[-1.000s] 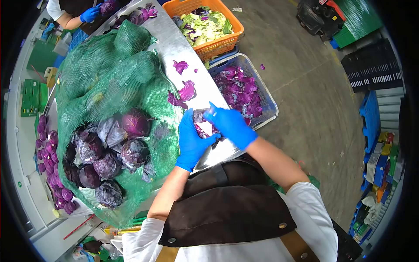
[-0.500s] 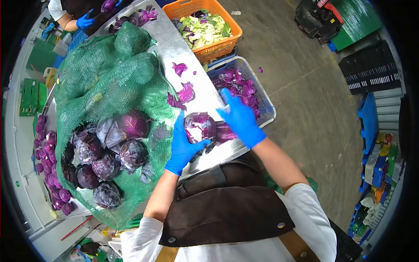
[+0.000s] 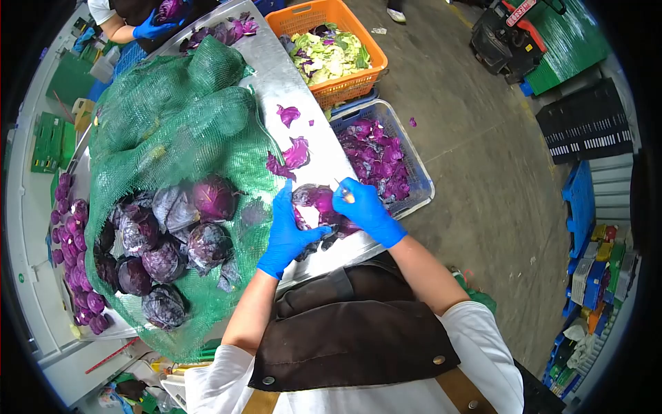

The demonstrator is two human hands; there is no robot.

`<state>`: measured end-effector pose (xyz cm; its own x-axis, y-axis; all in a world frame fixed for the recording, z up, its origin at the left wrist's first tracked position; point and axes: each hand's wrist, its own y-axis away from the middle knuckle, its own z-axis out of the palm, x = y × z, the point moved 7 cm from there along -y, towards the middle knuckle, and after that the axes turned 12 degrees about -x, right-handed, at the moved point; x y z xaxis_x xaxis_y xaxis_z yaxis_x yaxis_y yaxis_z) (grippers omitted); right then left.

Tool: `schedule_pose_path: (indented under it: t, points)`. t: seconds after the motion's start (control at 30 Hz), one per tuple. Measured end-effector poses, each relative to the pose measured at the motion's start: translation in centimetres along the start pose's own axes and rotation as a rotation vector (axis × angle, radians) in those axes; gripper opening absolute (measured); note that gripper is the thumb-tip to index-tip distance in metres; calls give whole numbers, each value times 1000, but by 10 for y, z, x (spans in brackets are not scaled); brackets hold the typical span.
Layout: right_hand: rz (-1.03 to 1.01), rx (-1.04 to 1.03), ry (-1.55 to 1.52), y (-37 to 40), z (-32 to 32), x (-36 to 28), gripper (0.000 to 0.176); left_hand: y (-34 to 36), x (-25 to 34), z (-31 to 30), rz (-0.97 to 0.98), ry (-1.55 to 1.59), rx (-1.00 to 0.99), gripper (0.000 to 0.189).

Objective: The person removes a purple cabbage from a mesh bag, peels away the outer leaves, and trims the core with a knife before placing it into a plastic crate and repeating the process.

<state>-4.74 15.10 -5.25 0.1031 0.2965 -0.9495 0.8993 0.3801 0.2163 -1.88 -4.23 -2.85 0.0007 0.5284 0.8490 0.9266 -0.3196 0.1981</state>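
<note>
My left hand (image 3: 286,234) is wrapped around the left side of a red cabbage (image 3: 314,196) on the metal table. The cabbage shows a white patch among its purple leaves. Close against its right side is my right hand (image 3: 369,210), fingers closed on what looks like a small knife (image 3: 347,196), with a pale part and a thin tip showing; most of it is hidden. Loose dark leaves lie under and beside the cabbage. Torn purple leaves (image 3: 296,153) are scattered on the table just beyond it. Both hands wear blue gloves.
At left, a green mesh sack (image 3: 172,131) spills several red cabbages (image 3: 164,261). Smaller purple heads (image 3: 76,234) line the far table edge. A blue crate (image 3: 429,183) of purple leaves and an orange crate (image 3: 376,58) of pale leaves stand at right. A co-worker's gloved hand (image 3: 152,29) is at top left.
My right hand has come in from the right to the cabbage, its spread fingers now closed. My left hand keeps hold of the cabbage. A person's shoe has appeared at the top.
</note>
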Motion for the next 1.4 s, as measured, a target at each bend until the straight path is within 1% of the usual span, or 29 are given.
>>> schedule_pose_path:
  t: [0.03, 0.07, 0.1, 0.13, 0.17, 0.2, 0.27, 0.3, 0.37, 0.4, 0.5, 0.53, 0.6, 0.63, 0.67, 0.7, 0.77, 0.8, 0.83, 0.87, 0.9, 0.93, 1.0, 1.1, 1.2, 1.3, 1.33, 1.4]
  points:
    - [50, -40, -52, 2, -7, 14, 28, 4, -6, -4, -18, 34, 6, 124]
    - [168, 49, 235, 7, -29, 25, 22, 6, -14, -6, -34, 69, 11, 124]
    - [181, 86, 336, 10, -46, 31, 22, 6, -23, -7, -48, 107, 18, 123]
    - [194, 124, 438, 14, -61, 35, 21, 4, -22, -9, -16, 100, 12, 124]
    - [204, 166, 540, 13, -71, 37, 21, 0, -17, -9, 19, 59, -44, 124]
    - [-160, 314, 444, 15, -62, -8, 26, -4, 0, -12, 48, 22, -103, 125]
    - [-184, 63, 295, 3, -18, -56, 29, -6, 16, -7, 81, 4, -221, 125]
    - [-205, -55, 221, -2, -5, -68, 31, -5, 17, -6, 69, -38, -176, 125]
    - [-128, -126, 300, -6, -1, -58, 30, 3, 16, -1, 45, -118, -85, 124]
    - [-87, -161, 340, -7, 0, -52, 29, 7, 9, 4, 35, -32, -52, 124]
    - [-130, -126, 591, -8, 7, -57, 29, 11, 13, 22, -12, -134, 112, 123]
    - [-73, -115, 501, -13, 3, -45, 30, 13, 17, 20, -3, -161, 163, 123]
    - [41, -85, 322, -28, -15, -8, 31, 15, 13, 16, -39, -74, 109, 122]
    - [121, -45, 386, -28, -28, 5, 32, 15, 9, 14, -55, -30, 86, 121]
    - [202, -7, 448, -26, -42, 18, 32, 17, 4, 13, 1, 16, 106, 120]
    - [287, 32, 510, -21, -53, 27, 33, 21, -4, 11, -9, 87, 107, 119]
    - [235, 73, 541, -7, -58, 28, 36, 25, -19, 4, -21, 230, 108, 118]
    - [211, 93, 557, 2, -57, 27, 38, 24, -28, 3, 7, 341, 148, 117]
    - [125, 75, 357, 11, -39, 19, 39, 20, -38, 2, -5, 404, 148, 113]
    - [35, 57, 158, 15, -14, 1, 41, 18, -36, 0, -54, 468, 138, 111]
    - [-16, 48, 58, 11, -4, -5, 43, 13, -33, -5, -95, 530, 132, 108]
    - [-66, 35, -43, 6, 7, -11, 44, 9, -32, -7, -91, 536, 115, 108]
    - [-63, 24, -62, 0, 18, -3, 46, 9, -33, -10, -95, 546, 73, 107]
    - [9, -62, 128, -5, 17, -4, 41, 7, -39, -8, -110, 578, 74, 107]
    - [147, -17, 543, -28, -3, 51, 37, 6, -32, -10, -105, 650, 18, 106]
    - [334, 144, 578, -21, -46, 55, 38, 6, -27, -13, -101, 565, 1, 104]
    - [266, 173, 543, -18, -51, 32, 41, 4, -22, -13, -90, 559, -36, 109]
    - [137, 236, 467, -5, -58, -10, 48, -6, -8, -12, 70, 378, -101, 114]
